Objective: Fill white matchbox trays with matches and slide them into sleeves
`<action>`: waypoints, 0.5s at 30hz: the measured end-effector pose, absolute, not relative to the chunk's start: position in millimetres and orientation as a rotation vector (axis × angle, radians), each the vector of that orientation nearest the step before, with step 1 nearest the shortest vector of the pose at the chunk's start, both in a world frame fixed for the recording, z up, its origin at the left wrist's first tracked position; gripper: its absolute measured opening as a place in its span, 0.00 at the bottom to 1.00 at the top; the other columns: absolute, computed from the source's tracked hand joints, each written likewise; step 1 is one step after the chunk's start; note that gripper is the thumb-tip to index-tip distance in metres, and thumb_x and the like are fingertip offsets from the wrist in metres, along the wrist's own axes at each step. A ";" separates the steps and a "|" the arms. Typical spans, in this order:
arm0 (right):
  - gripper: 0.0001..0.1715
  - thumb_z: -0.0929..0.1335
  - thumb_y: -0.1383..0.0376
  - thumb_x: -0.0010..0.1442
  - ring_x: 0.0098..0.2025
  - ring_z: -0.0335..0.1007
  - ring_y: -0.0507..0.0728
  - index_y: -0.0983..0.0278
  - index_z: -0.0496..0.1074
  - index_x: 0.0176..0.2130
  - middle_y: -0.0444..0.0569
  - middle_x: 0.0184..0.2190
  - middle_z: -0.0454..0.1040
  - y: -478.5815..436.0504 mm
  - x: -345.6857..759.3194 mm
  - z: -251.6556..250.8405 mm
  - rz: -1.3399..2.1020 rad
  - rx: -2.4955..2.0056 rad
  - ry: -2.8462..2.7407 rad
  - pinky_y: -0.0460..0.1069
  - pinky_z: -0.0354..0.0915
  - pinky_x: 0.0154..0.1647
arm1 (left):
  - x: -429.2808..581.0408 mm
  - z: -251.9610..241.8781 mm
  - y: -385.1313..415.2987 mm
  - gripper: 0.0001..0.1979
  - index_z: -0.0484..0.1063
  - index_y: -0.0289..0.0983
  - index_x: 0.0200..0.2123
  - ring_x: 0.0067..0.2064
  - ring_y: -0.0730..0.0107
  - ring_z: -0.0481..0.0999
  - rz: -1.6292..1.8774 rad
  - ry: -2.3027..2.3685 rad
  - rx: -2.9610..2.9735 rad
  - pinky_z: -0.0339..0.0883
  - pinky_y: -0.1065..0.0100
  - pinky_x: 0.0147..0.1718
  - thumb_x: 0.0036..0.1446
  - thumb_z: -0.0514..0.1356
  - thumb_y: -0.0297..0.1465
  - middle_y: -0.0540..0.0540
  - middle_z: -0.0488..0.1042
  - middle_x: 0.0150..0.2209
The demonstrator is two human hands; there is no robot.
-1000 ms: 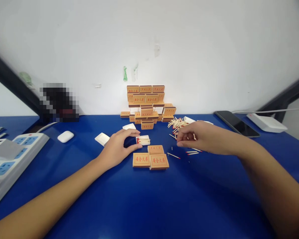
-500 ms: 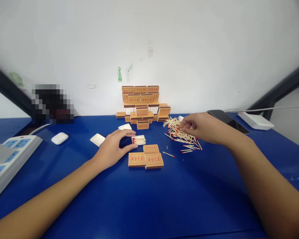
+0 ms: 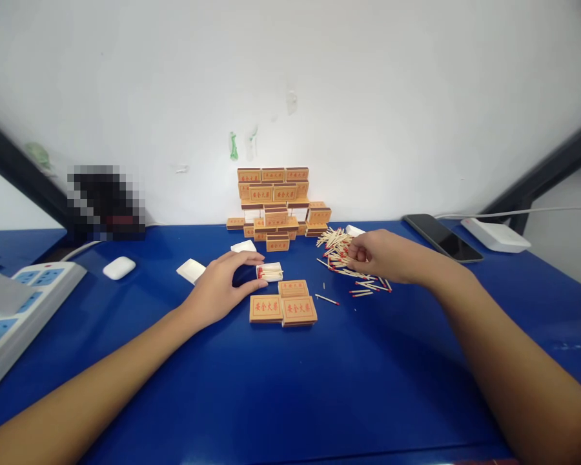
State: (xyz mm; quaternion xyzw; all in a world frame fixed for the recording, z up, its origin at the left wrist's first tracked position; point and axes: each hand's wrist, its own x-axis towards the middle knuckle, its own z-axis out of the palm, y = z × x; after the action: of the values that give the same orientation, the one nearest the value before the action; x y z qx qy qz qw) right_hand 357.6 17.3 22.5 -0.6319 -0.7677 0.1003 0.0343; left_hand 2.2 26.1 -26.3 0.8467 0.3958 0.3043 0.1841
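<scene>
My left hand steadies a small white matchbox tray, its thumb and forefinger closed around the left end. Several red-tipped matches lie inside that tray. Over the heap of loose matches, my right hand has its fingers curled and pinched on matches, though how many is hidden. Just in front of the tray, three closed yellow matchboxes lie flat and close together. Two white trays rest near my left hand, one of them an angled tray to its left.
At the wall rises a stacked structure of yellow matchboxes. On the right lie a black phone and a white box with a cable. A white earbud case and a power strip occupy the left. A single match lies apart.
My right hand has moved slightly down and left into the match heap, its fingers curling closer together. My left hand stays at the tray.
</scene>
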 end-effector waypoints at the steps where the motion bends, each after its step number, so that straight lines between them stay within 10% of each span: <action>1: 0.08 0.71 0.61 0.58 0.25 0.65 0.54 0.60 0.71 0.28 0.46 0.24 0.75 16.4 355.7 24.4 0.331 -1.952 -2.367 0.52 0.55 0.26 | 2.1 -26.2 26.1 0.20 0.75 0.44 0.55 0.55 0.58 0.81 0.858 1.117 2.386 0.74 0.53 0.58 0.63 0.69 0.42 0.48 0.82 0.53; 15: 0.04 0.68 0.63 0.64 0.35 0.69 0.58 0.61 0.72 0.36 0.51 0.35 0.76 19.3 310.6 8.4 0.040 -1.480 -2.418 0.53 0.59 0.35 | 3.6 -26.5 26.3 0.20 0.75 0.44 0.55 0.55 0.57 0.81 0.869 1.100 2.375 0.74 0.52 0.59 0.63 0.69 0.43 0.46 0.82 0.54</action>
State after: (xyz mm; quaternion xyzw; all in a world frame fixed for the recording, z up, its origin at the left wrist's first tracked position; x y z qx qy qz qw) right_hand 310.6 19.3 8.4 -0.5159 -0.8428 0.0140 0.1526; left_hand 3.6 26.3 -26.5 0.8454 0.3917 0.3092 0.1906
